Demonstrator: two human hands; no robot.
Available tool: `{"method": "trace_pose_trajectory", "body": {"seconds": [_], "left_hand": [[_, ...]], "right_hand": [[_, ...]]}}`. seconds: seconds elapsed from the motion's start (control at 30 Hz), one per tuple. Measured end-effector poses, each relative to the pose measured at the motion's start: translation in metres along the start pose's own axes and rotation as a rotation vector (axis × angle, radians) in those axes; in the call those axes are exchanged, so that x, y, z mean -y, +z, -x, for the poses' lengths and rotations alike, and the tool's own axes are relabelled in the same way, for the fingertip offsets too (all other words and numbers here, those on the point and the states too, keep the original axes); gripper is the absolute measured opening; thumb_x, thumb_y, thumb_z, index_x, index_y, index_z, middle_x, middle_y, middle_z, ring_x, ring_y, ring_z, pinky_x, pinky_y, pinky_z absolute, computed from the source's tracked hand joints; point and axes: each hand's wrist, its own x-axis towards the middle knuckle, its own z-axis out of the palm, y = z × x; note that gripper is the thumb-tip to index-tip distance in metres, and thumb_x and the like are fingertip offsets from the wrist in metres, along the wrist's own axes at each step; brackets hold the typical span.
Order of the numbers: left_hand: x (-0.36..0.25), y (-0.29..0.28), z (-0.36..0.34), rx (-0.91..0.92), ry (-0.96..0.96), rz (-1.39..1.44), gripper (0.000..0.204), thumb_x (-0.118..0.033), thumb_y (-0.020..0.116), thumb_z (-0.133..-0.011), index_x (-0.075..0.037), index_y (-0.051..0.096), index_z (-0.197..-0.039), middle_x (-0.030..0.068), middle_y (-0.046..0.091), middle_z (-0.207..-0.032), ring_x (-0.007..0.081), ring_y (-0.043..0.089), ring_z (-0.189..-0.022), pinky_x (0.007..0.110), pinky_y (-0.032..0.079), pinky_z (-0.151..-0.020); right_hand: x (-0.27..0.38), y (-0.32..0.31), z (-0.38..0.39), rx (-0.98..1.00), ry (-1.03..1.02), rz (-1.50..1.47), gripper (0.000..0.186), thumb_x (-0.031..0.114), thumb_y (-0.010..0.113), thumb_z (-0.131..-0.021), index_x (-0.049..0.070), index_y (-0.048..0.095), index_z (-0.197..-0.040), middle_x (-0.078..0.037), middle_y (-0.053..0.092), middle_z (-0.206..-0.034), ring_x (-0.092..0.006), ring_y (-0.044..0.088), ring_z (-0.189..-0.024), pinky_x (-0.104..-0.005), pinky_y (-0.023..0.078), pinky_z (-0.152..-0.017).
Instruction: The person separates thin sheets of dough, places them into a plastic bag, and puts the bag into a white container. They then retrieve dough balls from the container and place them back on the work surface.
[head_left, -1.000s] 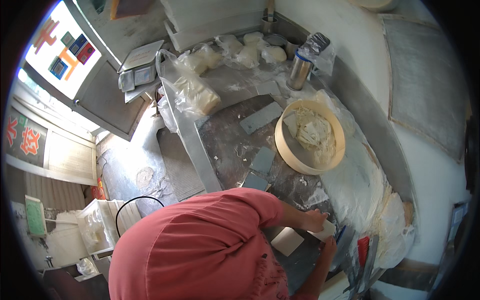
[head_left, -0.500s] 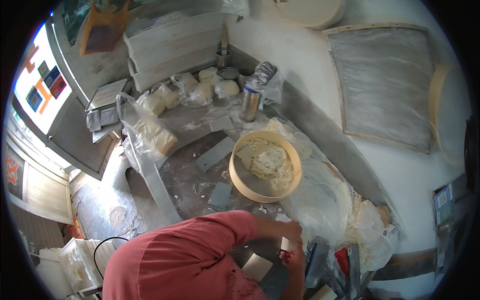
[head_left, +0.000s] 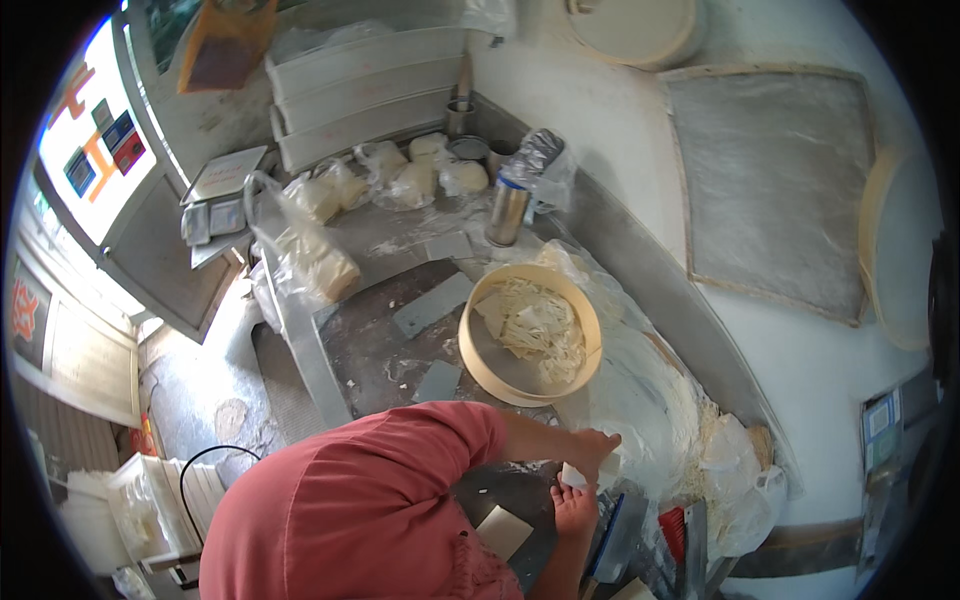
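Note:
My left hand (head_left: 592, 452) reaches in from the left, below a red sleeve, and closes over a pale flat piece (head_left: 573, 476) that looks like dough. From below, my right hand (head_left: 575, 510) meets the same piece with its fingers bent up against it. A paler flap shows beside the left hand, partly covered by it. Just beyond the hands stands a round wooden-rimmed sieve (head_left: 470, 365) with cut pale strips (head_left: 535, 330) in it. A cream rectangular slab (head_left: 503, 532) lies on the dark worktop near my body.
Right of my hands lie a wide blade (head_left: 622, 535) and a red brush (head_left: 672, 533). Floury plastic sheeting (head_left: 640, 400) runs along the wall side. Bagged dough (head_left: 410, 185), a steel canister (head_left: 503, 215), stacked white trays (head_left: 365, 100) and a scale (head_left: 215, 215) stand farther back.
Both hands have moved away from my body, and the left has shifted right over the pale piece, with its fingers stretching farther. The whole view has tilted slightly.

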Motion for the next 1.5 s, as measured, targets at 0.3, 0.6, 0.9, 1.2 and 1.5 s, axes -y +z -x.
{"method": "trace_pose_trajectory", "body": {"seconds": [0.3, 0.6, 0.9, 1.2, 1.5], "left_hand": [[-0.003, 0.026, 0.083, -0.345, -0.247, 0.489, 0.071, -0.041, 0.071, -0.06, 0.003, 0.051, -0.111, 0.0208, 0.06, -0.099, 0.0315, 0.058, -0.096, 0.035, 0.046, -0.081], [0.012, 0.029, 0.118, -0.237, -0.387, 1.783, 0.077, -0.064, 0.031, -0.086, -0.003, 0.03, -0.134, 0.0196, 0.046, -0.126, 0.0319, 0.047, -0.112, 0.046, 0.034, -0.096], [-0.023, 0.02, 0.127, -0.149, -0.382, 1.999, 0.076, -0.07, 0.034, -0.079, -0.007, 0.051, -0.119, 0.0122, 0.056, -0.115, 0.0298, 0.055, -0.102, 0.044, 0.04, -0.091], [-0.048, 0.02, 0.117, -0.372, -0.56, 1.933, 0.06, -0.058, 0.037, -0.086, -0.006, 0.055, -0.112, 0.0107, 0.059, -0.107, 0.0281, 0.058, -0.097, 0.043, 0.043, -0.089], [0.073, 0.04, 0.096, 0.354, 0.054, 2.1, 0.065, -0.058, 0.029, -0.089, 0.0, 0.052, -0.11, 0.015, 0.059, -0.097, 0.0264, 0.057, -0.088, 0.039, 0.044, -0.08]], "right_hand": [[0.017, 0.075, 0.039, 0.097, -0.155, -0.161, 0.063, 0.047, 0.045, -0.089, 0.002, 0.034, -0.131, -0.014, 0.041, -0.131, -0.0285, 0.041, -0.12, -0.0447, 0.033, -0.099], [0.033, 0.073, 0.015, -0.086, -0.406, 0.681, 0.054, 0.042, 0.055, -0.083, 0.002, 0.047, -0.118, -0.019, 0.057, -0.11, -0.0291, 0.06, -0.092, -0.0371, 0.049, -0.078], [0.012, 0.101, 0.03, -0.233, -0.319, 0.731, 0.038, 0.034, 0.054, -0.087, 0.004, 0.055, -0.11, -0.013, 0.06, -0.102, -0.0208, 0.058, -0.095, -0.0349, 0.045, -0.08], [0.038, 0.128, 0.047, -0.48, -0.341, 1.582, 0.047, 0.043, 0.051, -0.086, 0.0, 0.056, -0.103, -0.011, 0.061, -0.095, -0.0208, 0.061, -0.082, -0.0352, 0.048, -0.071], [0.044, 0.112, 0.049, -0.304, -0.355, 0.557, 0.038, 0.036, 0.045, -0.091, 0.005, 0.055, -0.111, -0.007, 0.06, -0.104, -0.0166, 0.058, -0.092, -0.0319, 0.047, -0.078]]}}
